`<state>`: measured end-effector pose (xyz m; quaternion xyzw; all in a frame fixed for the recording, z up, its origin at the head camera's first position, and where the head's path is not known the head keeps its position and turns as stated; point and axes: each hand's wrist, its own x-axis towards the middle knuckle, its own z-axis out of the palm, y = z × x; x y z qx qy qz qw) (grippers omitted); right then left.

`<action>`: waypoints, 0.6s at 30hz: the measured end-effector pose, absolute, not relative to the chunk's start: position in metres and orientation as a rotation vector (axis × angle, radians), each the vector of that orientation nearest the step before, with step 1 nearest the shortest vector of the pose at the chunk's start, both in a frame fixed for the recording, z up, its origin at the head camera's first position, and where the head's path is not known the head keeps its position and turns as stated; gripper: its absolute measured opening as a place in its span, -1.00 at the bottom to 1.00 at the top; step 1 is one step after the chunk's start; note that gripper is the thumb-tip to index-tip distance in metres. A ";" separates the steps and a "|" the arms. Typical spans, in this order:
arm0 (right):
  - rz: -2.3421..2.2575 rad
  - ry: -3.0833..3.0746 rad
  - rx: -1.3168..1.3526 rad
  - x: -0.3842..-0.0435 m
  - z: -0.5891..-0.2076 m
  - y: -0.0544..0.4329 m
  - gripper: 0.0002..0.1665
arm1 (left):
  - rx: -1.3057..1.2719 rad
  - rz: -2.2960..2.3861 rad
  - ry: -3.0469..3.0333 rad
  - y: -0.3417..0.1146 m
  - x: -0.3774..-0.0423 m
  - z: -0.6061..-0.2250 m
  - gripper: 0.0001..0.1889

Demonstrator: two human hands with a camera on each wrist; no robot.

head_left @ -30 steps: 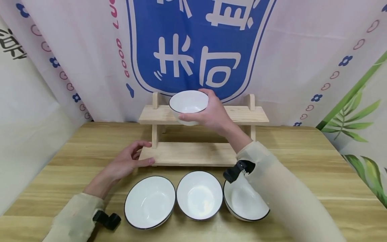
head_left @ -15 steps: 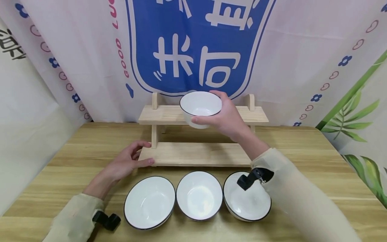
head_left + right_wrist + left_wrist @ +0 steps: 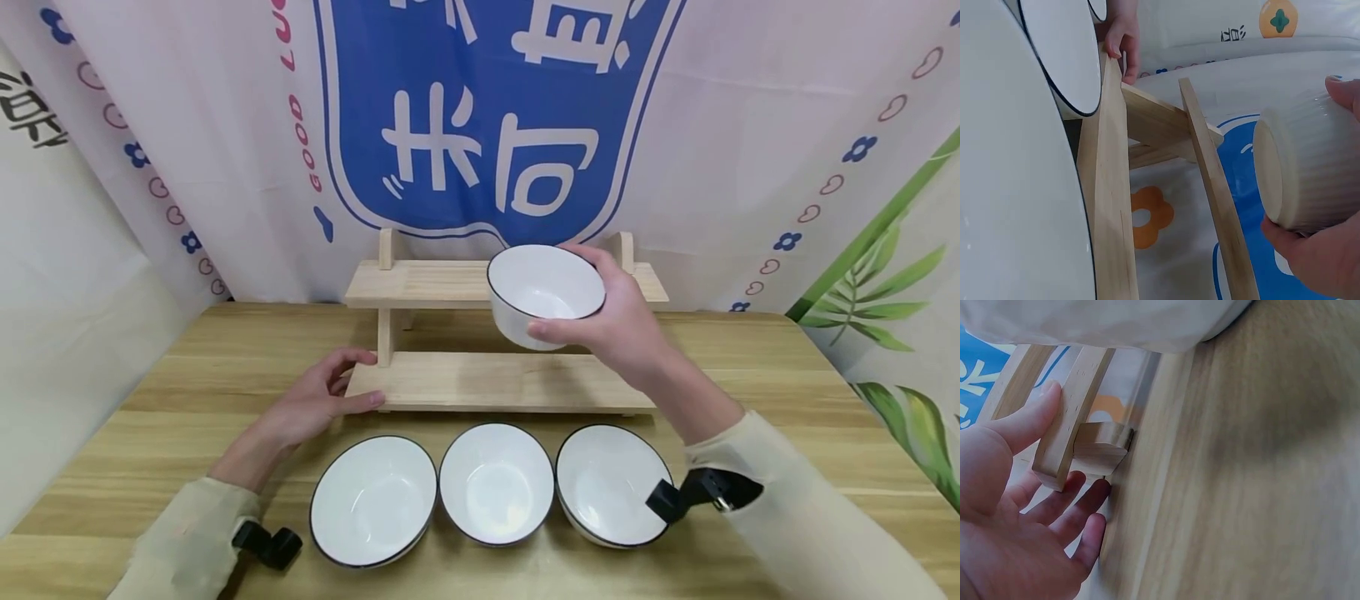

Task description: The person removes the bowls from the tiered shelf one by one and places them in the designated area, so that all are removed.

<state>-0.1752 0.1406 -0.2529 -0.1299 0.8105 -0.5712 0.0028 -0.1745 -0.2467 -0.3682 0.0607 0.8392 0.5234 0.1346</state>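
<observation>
In the head view my right hand (image 3: 633, 329) grips a white bowl (image 3: 546, 287) with a dark rim by its right side, thumb in front. It is raised before the two-tier wooden shelf (image 3: 487, 382), overlapping the upper board's right half. The right wrist view shows the bowl's ribbed outside and pale base, with fingers and thumb at its sides. My left hand (image 3: 315, 396) holds the left end of the lower board. In the left wrist view the thumb lies on one face of that board (image 3: 1063, 447), and the fingers curl toward its other side.
Three more white bowls stand in a row before the shelf: a left bowl (image 3: 372, 500), a middle bowl (image 3: 497, 483) and a right bowl (image 3: 609, 483). The wooden table (image 3: 757, 392) spreads around them. A printed curtain (image 3: 720, 167) hangs close behind the shelf.
My right hand has carried the bowl to the right, lower and nearer, from the upper board's middle to its right half. The left hand stays at the shelf's end.
</observation>
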 end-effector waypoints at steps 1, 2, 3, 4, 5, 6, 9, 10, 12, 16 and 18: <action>-1.800 2.533 -0.425 -0.172 -0.253 0.143 0.22 | 0.177 1.519 2.432 -0.247 -0.174 -0.368 -0.26; -1.807 2.525 -0.442 -0.169 -0.254 0.146 0.21 | 0.178 1.521 2.431 -0.247 -0.174 -0.368 -0.26; -1.815 2.517 -0.457 -0.166 -0.255 0.148 0.20 | 0.178 1.524 2.428 -0.247 -0.174 -0.368 -0.26; -1.820 2.510 -0.469 -0.163 -0.256 0.151 0.20 | 0.177 1.524 2.427 -0.247 -0.174 -0.368 -0.26; -1.820 2.508 -0.481 -0.160 -0.257 0.154 0.19 | 0.177 1.522 2.429 -0.247 -0.174 -0.368 -0.26; -1.819 2.506 -0.493 -0.158 -0.258 0.157 0.19 | 0.175 1.520 2.429 -0.247 -0.174 -0.368 -0.26; -1.804 2.523 -0.518 -0.151 -0.262 0.168 0.18 | 0.170 1.515 2.430 -0.246 -0.175 -0.369 -0.25; -1.795 2.532 -0.527 -0.149 -0.263 0.171 0.18 | 0.169 1.513 2.432 -0.246 -0.175 -0.369 -0.25; -1.782 2.545 -0.545 -0.145 -0.266 0.178 0.18 | 0.168 1.514 2.432 -0.246 -0.175 -0.369 -0.25; -1.771 2.555 -0.553 -0.138 -0.271 0.191 0.20 | 0.169 1.518 2.433 -0.246 -0.176 -0.369 -0.25; -1.763 2.569 -0.548 -0.135 -0.274 0.197 0.20 | 0.166 1.519 2.433 -0.246 -0.175 -0.369 -0.25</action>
